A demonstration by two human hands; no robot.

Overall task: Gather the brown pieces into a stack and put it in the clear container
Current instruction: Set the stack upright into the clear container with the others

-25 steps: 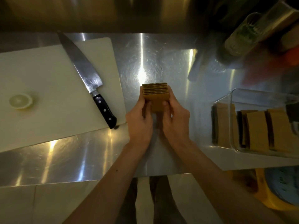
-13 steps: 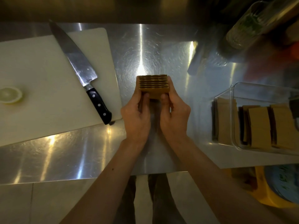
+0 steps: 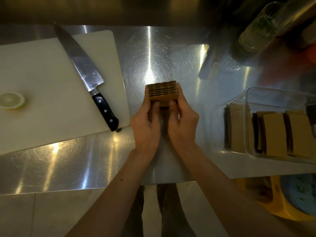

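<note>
Nearest the camera, two bare forearms reach forward over the near edge of the steel table (image 3: 71,161). The left hand (image 3: 145,122) and the right hand (image 3: 183,122) meet side by side, each pressing on one end of the stack of brown pieces (image 3: 162,93), which they hold upright just above the table's middle. The fingers (image 3: 156,104) of both hands are clamped on the stack: thumbs on its near face, the rest wrapped along its sides. Its ribbed top edges face the camera, showing many thin slices pressed together.

Compared with a second ago, the grip is the same and the stack has not left the hands; it looks squarer and more even on top, and the hands sit in nearly the same place relative to the table.

To the right, well apart from the hands, the clear container (image 3: 256,93) stands at the table's edge, already holding several groups of brown pieces on edge. To the left lies a white cutting board (image 3: 42,79) with a black-handled knife (image 3: 85,72) across it and a lemon half (image 3: 11,100) near its left end. Farther back on the right, blurred bottles (image 3: 256,29) stand in shadow.
</note>
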